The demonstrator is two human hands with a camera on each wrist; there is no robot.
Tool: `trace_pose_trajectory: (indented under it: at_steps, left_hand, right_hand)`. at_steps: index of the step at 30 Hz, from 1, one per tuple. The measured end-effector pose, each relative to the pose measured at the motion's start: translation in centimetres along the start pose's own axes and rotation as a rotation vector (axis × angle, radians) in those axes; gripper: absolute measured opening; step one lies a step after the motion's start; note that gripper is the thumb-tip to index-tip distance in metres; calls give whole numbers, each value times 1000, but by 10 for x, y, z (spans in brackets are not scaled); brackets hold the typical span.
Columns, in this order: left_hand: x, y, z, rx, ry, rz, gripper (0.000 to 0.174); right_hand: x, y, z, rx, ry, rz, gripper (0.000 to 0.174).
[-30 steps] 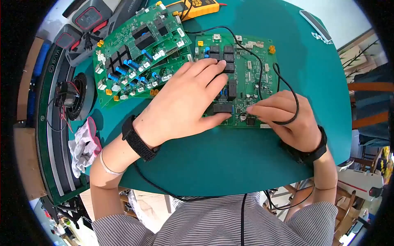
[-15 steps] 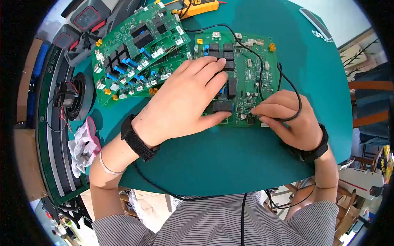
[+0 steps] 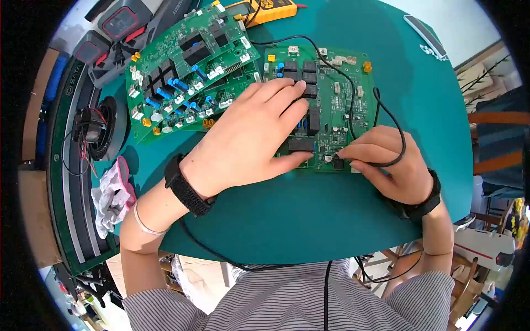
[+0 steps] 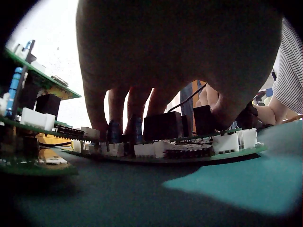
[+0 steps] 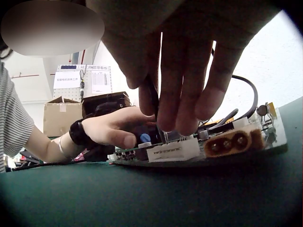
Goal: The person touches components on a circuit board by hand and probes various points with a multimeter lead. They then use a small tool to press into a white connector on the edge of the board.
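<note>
A green circuit board (image 3: 326, 105) with black relays and white connectors lies on the table in the head view. Across its left part rests my left hand (image 3: 248, 132), fingers spread and their tips down among the relays (image 3: 310, 91). My right hand (image 3: 389, 160) is over the board's near right corner, pinching a thin black test probe (image 5: 152, 97) between thumb and fingers. The probe's tip points down at the board's small parts and is hidden behind the fingers. A black lead (image 3: 339, 71) loops over the back of this hand.
Left of the board, more circuit boards (image 3: 193, 71) are stacked askew. A yellow multimeter (image 3: 270, 11) lies at the back, with leads at it. White-and-pink gloves (image 3: 115, 193) and a black round device with wires (image 3: 99, 129) are at the left. A flat pale object (image 3: 425, 34) sits far right.
The right fingertips have shifted slightly right and toward the person over the board, with the thumb a little farther from the fingers. My left hand stays in place.
</note>
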State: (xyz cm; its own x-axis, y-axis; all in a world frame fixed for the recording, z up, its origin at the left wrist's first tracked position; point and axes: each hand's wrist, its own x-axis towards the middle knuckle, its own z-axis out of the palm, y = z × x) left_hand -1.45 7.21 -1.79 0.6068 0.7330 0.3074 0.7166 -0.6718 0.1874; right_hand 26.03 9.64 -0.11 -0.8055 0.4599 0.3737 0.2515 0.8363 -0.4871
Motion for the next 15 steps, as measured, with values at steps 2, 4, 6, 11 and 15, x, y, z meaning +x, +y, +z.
trace_pose_trajectory:
  at_steps: [2,4,6,11,15]
  left_hand:
    - [0,0,0,0,4,6,67]
    - [0,0,0,-1,4,6,67]
    - [0,-1,0,-1,5,8,67]
    - [0,-1,1,-5,10,10,66]
    - [0,-1,1,-1,6,10,66]
  right_hand:
    - [0,0,0,0,0,2,17]
    - [0,0,1,0,1,4,17]
    - [0,0,0,4,-8,12,17]
    - [-1,2,2,31,-8,28,18]
    - [-1,2,2,60,-24,72,17]
